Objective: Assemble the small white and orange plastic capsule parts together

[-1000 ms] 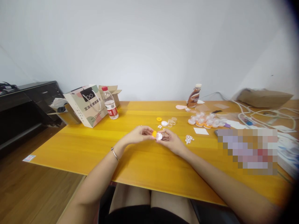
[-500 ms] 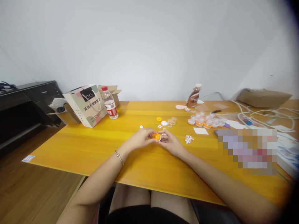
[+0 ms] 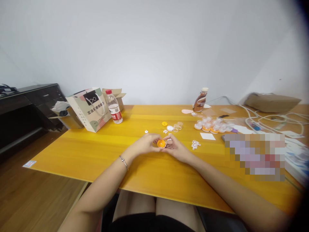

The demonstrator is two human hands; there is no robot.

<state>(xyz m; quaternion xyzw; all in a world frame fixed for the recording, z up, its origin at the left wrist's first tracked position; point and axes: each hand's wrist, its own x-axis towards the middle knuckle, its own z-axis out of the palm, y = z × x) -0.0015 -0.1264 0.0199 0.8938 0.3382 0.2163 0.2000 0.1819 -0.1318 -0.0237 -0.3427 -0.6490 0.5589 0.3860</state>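
A small round orange cup-like piece (image 3: 161, 143) is held above the table between both hands, its hollow side facing me. My left hand (image 3: 146, 143) grips it from the left with thumb and fingers. From the right, my right hand (image 3: 175, 147) has its fingers closed around the other edge. Just beyond the hands lie a yellow disc (image 3: 164, 123), a white round lid (image 3: 170, 128) and several clear round cups (image 3: 178, 126). Small white cut-out pieces (image 3: 165, 131) rest nearby, one partly hidden behind my right hand.
To the right sit clustered orange-and-clear containers (image 3: 212, 125), a white card (image 3: 207, 136), white cut-outs (image 3: 195, 144) and a brown bottle (image 3: 200, 100). White cables (image 3: 251, 120) lie farther right. On the left stand a paper bag (image 3: 90, 111), a water bottle (image 3: 114, 108) and cardboard boxes (image 3: 119, 96).
The orange piece has moved slightly down and toward me, and more of its hollow inside shows. Both hands keep their hold on it.
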